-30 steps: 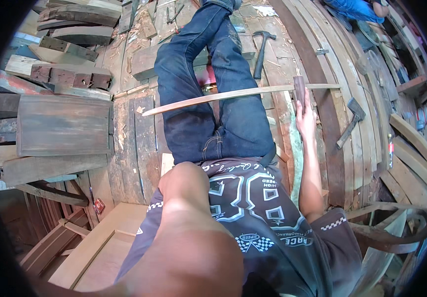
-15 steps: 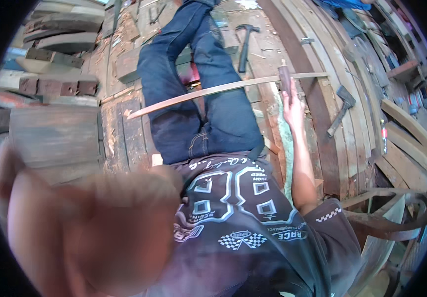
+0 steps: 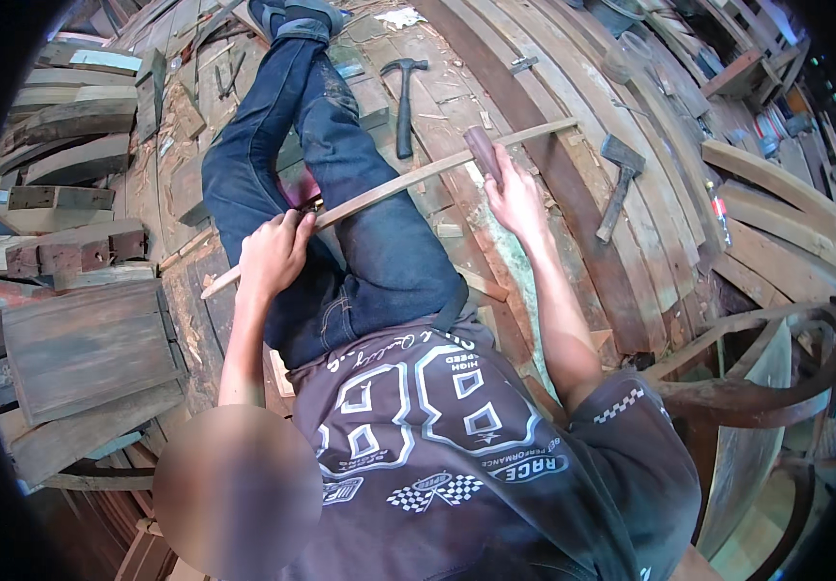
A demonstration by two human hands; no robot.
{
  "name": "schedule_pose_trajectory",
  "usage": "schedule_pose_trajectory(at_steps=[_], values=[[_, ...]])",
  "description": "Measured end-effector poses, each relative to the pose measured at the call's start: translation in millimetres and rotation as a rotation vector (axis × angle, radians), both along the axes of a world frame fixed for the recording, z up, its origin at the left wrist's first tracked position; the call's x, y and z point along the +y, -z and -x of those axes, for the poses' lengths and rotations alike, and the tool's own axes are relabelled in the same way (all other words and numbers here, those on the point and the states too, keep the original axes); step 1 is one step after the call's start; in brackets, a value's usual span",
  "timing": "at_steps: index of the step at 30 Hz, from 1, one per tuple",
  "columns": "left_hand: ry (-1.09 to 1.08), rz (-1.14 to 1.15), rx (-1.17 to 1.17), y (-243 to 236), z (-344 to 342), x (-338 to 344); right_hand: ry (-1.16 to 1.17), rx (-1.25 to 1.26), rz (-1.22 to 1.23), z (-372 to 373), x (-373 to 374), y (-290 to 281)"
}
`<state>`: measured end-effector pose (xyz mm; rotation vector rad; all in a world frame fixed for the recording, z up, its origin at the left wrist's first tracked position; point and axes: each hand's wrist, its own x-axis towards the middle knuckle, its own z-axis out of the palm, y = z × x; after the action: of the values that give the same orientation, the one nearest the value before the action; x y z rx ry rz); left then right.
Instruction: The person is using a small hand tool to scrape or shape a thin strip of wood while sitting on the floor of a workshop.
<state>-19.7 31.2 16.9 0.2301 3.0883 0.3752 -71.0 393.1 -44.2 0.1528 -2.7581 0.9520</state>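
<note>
A long, thin, slightly bent wooden strip (image 3: 389, 187) lies slantwise across my thighs, its far end to the right. My left hand (image 3: 277, 250) is closed around the strip near its left part, over my lap. A small brass-coloured bit (image 3: 314, 205) shows by its fingertips; its kind is hidden. My right hand (image 3: 517, 201) is closed on a dark brown, rounded wooden handle (image 3: 481, 150) beside the strip's right part. Whatever may be attached to that handle is hidden.
A claw hammer (image 3: 404, 107) lies beyond my legs, and another hammer (image 3: 620, 184) rests on planks at the right. Curved wood pieces (image 3: 84, 121) are stacked at the left, near a wooden panel (image 3: 89, 339). A curved wooden frame (image 3: 776, 387) stands at lower right.
My left hand has come from the blurred lower left, close to the camera, onto the strip. My right hand still holds the brown handle. The whole view has shifted.
</note>
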Motion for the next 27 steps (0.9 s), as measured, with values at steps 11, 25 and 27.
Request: schedule_pose_trajectory(at_steps=[11,25,27], values=[[0.007,0.108,0.068,11.9,0.8,7.6,0.09,0.207,-0.038,19.7,34.0,31.6],[0.033,0.121,0.068,19.6,15.2,6.1,-0.133,0.142,-0.125,-6.6,2.6,36.0],[0.026,0.102,0.041,13.8,14.5,4.7,-0.264,0.133,-0.096,-11.6,5.7,29.6]])
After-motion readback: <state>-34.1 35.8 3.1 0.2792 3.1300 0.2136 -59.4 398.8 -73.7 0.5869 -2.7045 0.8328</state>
